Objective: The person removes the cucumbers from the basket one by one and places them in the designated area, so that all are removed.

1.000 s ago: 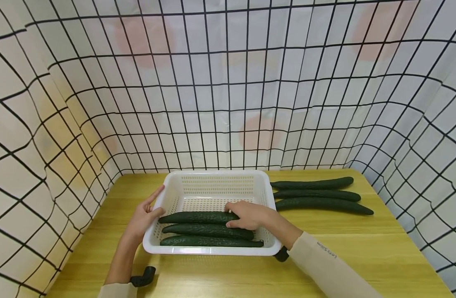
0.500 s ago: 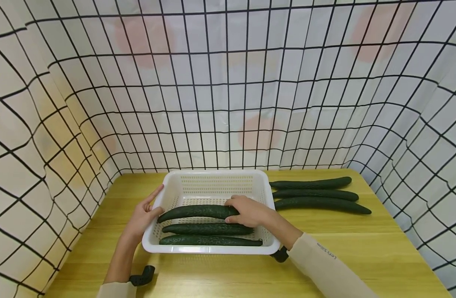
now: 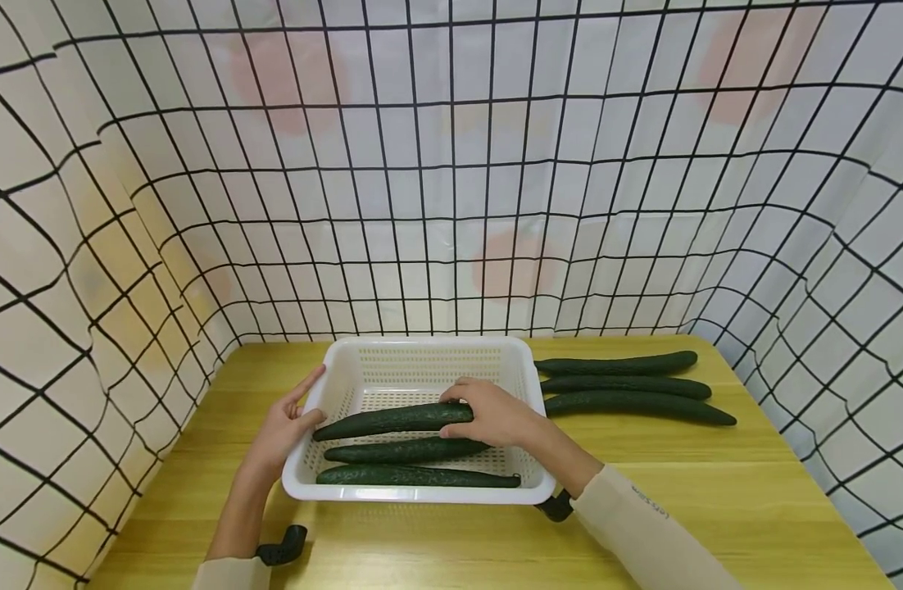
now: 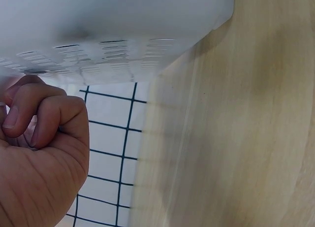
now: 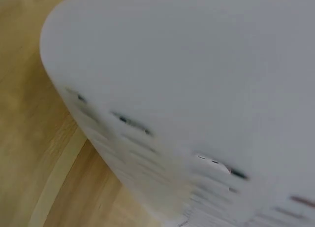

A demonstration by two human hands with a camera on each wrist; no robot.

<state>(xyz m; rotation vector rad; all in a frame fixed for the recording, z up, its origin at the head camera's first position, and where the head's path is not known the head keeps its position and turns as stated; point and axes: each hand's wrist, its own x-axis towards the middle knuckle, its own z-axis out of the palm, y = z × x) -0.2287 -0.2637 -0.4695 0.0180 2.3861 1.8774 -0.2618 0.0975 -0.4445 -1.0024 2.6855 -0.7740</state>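
Note:
A white perforated plastic basket [image 3: 422, 494] stands on the table with three dark green cucumbers inside. My right hand [image 3: 496, 416] reaches in and grips the right part of the rearmost cucumber [image 3: 388, 420], whose right end is tilted up and whose left end lies by the basket's left wall. In front of it are a middle cucumber [image 3: 400, 451], partly hidden by the hand, and a front cucumber [image 3: 415, 475] along the near wall. My left hand [image 3: 283, 430] holds the left rim, thumb on top; its curled fingers [image 4: 59, 109] show below the basket in the left wrist view.
Right of the basket lie three more cucumbers, a back one [image 3: 621, 363], a middle one [image 3: 628, 385] and a front one [image 3: 643, 403]. A black wire grid [image 3: 451, 217] stands around the wooden table [image 3: 422, 549]. The basket's wall [image 5: 162, 64] fills most of the right wrist view.
My right hand has raised the rearmost cucumber's right end and moved it back, away from the middle one. The middle cucumber has shifted slightly. My left hand has stayed on the rim.

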